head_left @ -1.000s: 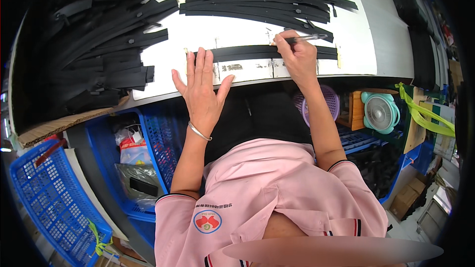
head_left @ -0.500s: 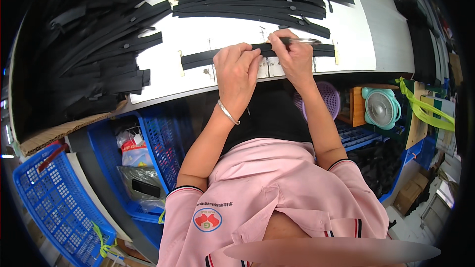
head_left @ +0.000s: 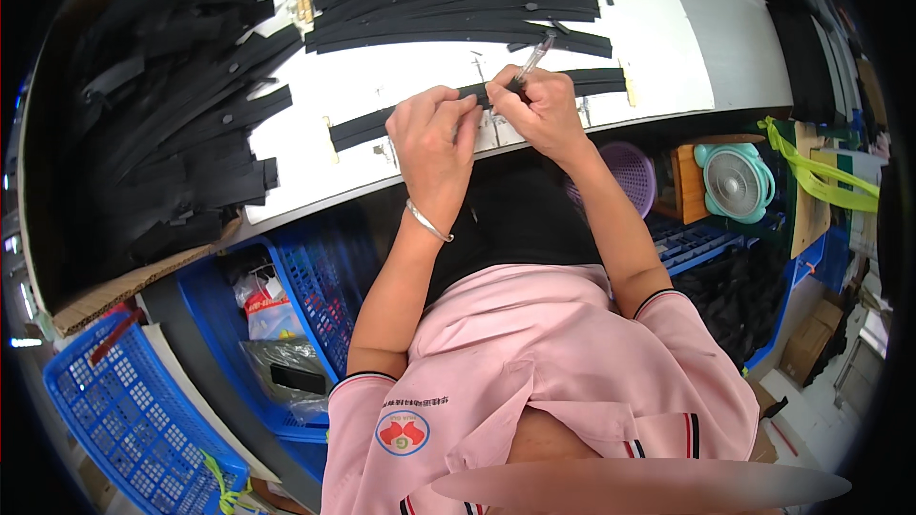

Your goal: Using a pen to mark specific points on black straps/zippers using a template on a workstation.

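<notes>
A long black strip (head_left: 367, 128) is lying along the near edge of the white board (head_left: 353, 72). Toward that edge, the left hand (head_left: 434, 133) is curling its fingers together on the strip; whether they are pinching it, I cannot tell. The right hand (head_left: 542, 113), also there, is pinching a clear-barrelled pen (head_left: 537, 54). Other black strips (head_left: 448, 14) are lying across the board's far part.

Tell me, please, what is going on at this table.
A person in a pink shirt holds a pen in the right hand, at a long black strip on a white board. The left hand is at the strip too, close beside. More black strips lie beyond, and a dark heap sits to the left.
</notes>
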Available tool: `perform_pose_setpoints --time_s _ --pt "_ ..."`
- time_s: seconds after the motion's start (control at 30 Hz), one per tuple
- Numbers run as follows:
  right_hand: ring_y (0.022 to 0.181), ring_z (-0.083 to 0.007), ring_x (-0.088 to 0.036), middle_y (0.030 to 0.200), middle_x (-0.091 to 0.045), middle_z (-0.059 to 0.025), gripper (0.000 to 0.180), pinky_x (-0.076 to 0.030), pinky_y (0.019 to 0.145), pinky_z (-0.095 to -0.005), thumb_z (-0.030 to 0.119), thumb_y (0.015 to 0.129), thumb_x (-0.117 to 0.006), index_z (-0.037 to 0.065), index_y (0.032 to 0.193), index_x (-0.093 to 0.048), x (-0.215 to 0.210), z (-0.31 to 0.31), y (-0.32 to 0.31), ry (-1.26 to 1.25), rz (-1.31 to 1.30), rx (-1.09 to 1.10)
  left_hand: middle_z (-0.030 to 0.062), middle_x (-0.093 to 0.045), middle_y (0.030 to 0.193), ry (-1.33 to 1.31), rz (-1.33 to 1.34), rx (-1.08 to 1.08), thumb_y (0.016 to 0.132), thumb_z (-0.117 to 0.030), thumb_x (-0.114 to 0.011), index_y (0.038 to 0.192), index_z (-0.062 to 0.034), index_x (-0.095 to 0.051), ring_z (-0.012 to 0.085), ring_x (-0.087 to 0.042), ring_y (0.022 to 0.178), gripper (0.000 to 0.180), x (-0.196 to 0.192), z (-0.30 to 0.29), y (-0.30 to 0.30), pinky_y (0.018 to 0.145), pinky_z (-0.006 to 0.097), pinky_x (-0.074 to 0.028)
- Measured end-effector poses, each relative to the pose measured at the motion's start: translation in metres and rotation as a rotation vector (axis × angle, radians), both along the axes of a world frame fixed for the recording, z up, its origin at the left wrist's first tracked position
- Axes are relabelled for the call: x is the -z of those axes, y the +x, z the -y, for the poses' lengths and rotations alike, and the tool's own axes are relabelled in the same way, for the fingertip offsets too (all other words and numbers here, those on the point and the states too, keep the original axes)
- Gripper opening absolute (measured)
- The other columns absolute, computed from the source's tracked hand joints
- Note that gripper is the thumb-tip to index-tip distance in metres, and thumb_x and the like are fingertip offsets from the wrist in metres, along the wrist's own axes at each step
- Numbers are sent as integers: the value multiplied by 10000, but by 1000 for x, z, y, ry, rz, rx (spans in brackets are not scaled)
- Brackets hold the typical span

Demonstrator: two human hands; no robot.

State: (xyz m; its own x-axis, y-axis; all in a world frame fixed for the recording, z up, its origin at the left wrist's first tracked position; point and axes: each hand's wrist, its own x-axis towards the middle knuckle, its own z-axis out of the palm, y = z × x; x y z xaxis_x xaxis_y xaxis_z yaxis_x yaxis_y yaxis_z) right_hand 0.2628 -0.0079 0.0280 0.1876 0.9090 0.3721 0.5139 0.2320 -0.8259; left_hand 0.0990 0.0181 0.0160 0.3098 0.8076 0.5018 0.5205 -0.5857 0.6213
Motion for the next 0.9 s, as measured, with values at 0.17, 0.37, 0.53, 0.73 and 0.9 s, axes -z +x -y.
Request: perform_pose_setpoints --time_s 0.17,0.37,0.53,0.73,0.9 --pt "648 -28 -538 728 -663 5 168 -425 571 -221 47 967 -599 6 829 -686 -11 21 35 10 -447 150 26 -696 1011 -13 -38 -14 824 -107 -827 926 -88 -780 214 -615 972 114 -1 0 -1 899 361 -419" --pt "677 -43 -533 793 -676 -4 166 -420 611 -209 110 1004 -628 7 903 -709 -4 30 87 -58 -285 324 34 -704 1035 -20 -77 -11 831 -95 -814 944 -83 -784 217 -620 982 118 -9 1 2 910 362 -427" --pt "638 -45 -555 711 -666 -11 172 -433 577 -211 115 982 -668 -20 889 -719 8 29 89 -33 -292 307 42 -711 1038 -39 3 78 831 -79 -799 947 -77 -785 230 -624 984 116 -15 5 37 893 361 -447" --pt "680 -39 -549 777 -685 -10 166 -427 612 -207 110 1004 -647 -11 915 -718 8 31 91 -140 -243 295 30 -713 981 -5 63 269 818 -78 -801 938 -73 -788 239 -617 962 120 -8 2 92 868 368 -449" --pt "567 -34 -484 657 -638 -3 150 -389 505 -241 125 959 -696 -13 913 -732 13 30 90 -77 -190 301 15 -709 967 -15 10 241 800 -81 -813 918 -78 -791 227 -604 949 120 -2 4 96 863 363 -435"
